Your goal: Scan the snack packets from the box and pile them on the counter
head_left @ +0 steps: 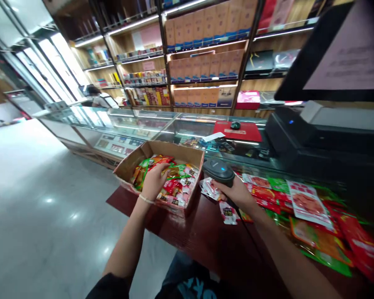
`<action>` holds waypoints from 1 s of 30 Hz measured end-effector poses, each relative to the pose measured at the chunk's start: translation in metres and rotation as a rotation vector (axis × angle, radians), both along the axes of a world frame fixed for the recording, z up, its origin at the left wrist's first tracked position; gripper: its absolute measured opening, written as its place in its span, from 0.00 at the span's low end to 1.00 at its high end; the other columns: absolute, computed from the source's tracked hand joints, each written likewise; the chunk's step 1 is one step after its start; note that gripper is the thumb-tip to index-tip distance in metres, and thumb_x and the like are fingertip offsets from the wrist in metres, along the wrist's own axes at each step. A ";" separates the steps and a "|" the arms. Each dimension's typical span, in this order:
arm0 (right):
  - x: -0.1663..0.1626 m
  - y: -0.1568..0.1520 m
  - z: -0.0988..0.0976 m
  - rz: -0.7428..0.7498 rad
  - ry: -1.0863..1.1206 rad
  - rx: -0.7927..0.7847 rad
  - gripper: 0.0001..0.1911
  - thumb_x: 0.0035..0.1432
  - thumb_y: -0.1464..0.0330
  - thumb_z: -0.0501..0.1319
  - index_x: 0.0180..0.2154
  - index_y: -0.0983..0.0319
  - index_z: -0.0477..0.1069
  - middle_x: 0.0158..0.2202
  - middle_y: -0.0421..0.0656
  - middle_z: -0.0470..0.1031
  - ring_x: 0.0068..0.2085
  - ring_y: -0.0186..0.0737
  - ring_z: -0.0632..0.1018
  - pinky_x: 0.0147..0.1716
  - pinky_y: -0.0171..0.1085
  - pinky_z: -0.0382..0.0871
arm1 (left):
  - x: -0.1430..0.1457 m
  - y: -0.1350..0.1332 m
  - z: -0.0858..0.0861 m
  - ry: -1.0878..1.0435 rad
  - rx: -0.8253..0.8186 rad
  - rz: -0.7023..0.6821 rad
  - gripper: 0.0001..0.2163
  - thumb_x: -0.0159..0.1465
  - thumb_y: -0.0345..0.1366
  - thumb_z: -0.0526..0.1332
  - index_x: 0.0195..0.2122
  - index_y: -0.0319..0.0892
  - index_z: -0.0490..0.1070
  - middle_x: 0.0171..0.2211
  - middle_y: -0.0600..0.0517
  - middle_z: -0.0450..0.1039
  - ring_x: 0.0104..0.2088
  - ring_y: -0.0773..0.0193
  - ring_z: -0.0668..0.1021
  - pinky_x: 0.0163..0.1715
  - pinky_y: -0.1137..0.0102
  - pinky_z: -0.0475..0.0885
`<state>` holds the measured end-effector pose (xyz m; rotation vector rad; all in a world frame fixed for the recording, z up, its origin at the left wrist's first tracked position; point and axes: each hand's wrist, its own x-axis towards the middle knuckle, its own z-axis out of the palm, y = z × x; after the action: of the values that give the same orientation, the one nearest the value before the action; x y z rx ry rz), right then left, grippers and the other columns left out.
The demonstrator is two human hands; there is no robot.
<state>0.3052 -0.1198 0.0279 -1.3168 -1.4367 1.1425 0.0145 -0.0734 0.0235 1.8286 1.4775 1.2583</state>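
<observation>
My left hand (154,182) reaches into an open cardboard box (193,154) filled with several small snack packets (177,187) in red, green and orange; its fingers rest among the packets, and whether they grip one is hidden. My right hand (237,192) holds a dark handheld barcode scanner (218,171) just right of the box, its head tilted toward a few small packets (209,187) lying on the dark red wooden counter (202,236). Another small packet (228,214) lies under my right wrist.
Many larger snack packs (305,199) are spread across the counter at right. A black register with monitor (324,124) stands behind them. A red mat with a mouse (235,125) lies on the glass display counter (137,124). Stocked shelves line the back wall. Another person sits far left behind the counter.
</observation>
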 end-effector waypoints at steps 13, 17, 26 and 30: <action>-0.099 0.058 -0.014 0.188 -0.006 0.009 0.15 0.48 0.59 0.70 0.31 0.59 0.68 0.15 0.34 0.68 0.15 0.36 0.69 0.15 0.34 0.63 | -0.124 0.015 -0.031 0.381 -0.061 0.326 0.09 0.59 0.34 0.62 0.41 0.45 0.76 0.40 0.43 0.77 0.41 0.51 0.79 0.47 0.61 0.71; -0.102 0.058 -0.011 0.187 -0.011 -0.048 0.17 0.46 0.58 0.71 0.31 0.59 0.67 0.14 0.33 0.67 0.15 0.35 0.68 0.14 0.34 0.61 | -0.124 0.035 -0.034 0.794 -0.370 0.252 0.12 0.58 0.45 0.65 0.35 0.42 0.78 0.36 0.38 0.78 0.41 0.46 0.80 0.44 0.59 0.73; -0.099 0.054 -0.006 0.218 -0.014 -0.067 0.18 0.50 0.55 0.68 0.29 0.59 0.64 0.15 0.34 0.67 0.16 0.33 0.69 0.17 0.33 0.64 | -0.105 0.060 -0.029 1.085 -0.595 0.253 0.11 0.60 0.31 0.62 0.43 0.37 0.79 0.45 0.32 0.78 0.49 0.44 0.79 0.47 0.58 0.74; -0.098 0.057 -0.012 0.219 0.019 -0.075 0.19 0.49 0.55 0.69 0.27 0.58 0.63 0.15 0.34 0.67 0.16 0.35 0.69 0.16 0.34 0.64 | -0.107 0.054 -0.026 1.090 -0.567 0.270 0.13 0.63 0.31 0.57 0.44 0.37 0.79 0.46 0.32 0.77 0.49 0.45 0.79 0.48 0.58 0.74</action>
<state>0.2077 -0.0624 0.0159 -1.2174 -1.5668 1.3593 -0.0925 -0.0194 -0.0022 1.9751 2.3404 -0.2517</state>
